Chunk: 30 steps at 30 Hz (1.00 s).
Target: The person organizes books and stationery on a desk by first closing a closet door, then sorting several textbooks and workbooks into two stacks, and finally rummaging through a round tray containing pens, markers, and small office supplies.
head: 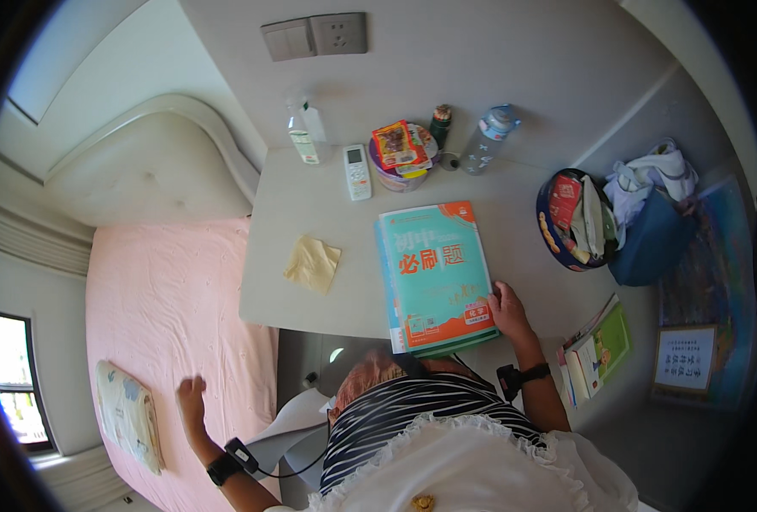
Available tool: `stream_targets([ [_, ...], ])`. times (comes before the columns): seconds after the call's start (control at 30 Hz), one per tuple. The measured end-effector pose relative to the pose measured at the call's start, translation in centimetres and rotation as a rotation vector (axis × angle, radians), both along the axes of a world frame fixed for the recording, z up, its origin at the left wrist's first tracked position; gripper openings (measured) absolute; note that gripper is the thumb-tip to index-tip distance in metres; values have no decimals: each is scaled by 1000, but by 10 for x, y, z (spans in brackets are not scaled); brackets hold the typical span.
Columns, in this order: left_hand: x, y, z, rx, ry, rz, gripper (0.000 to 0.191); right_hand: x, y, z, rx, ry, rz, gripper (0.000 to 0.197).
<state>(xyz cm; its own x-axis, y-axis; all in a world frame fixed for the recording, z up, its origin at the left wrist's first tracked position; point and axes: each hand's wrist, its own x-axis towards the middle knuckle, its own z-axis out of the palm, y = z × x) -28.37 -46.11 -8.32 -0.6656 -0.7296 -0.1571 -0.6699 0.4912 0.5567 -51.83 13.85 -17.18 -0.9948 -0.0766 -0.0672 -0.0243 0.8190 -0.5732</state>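
Observation:
A stack of workbooks (441,275), with a teal and orange cover on top, lies at the desk's front edge. Other covers peek out at its left side and bottom. My right hand (511,312) grips the stack's right edge, near its lower corner; part of the fingers is hidden. Away from the desk, my left hand (191,402) hangs in the air over the pink bed, its fingers curled and nothing visible in them. To the left of the stack is a crumpled yellow cloth or paper (313,264). Both wrists wear black bands with small devices.
Along the wall stand a clear bottle (305,137), a white remote control (357,173), a tub (401,184) holding snack packets and a water bottle (486,144). A round tin (548,240), a blue bag (650,240) and books (599,358) occupy the right side. The bed (180,307) adjoins the left.

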Motion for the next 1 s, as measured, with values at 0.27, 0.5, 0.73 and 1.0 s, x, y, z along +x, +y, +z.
stream_targets([
  [0.27, -205, 158, 12, 756, 55, -792, 25, -5, -11, 5, -59, -131, -24, 49],
  [0.5, -249, 257, -52, 1128, -375, -574, 36, -2, -35, 25, -286, -274, -219, 54],
  [0.73, -244, 275, -90, 881, -325, -510, 38, 14, -41, 5, -83, -76, -40, 55],
  [1.0, -236, 284, -100, 916, -151, -576, 36, -10, -73, 7, 24, -135, -261, 50],
])
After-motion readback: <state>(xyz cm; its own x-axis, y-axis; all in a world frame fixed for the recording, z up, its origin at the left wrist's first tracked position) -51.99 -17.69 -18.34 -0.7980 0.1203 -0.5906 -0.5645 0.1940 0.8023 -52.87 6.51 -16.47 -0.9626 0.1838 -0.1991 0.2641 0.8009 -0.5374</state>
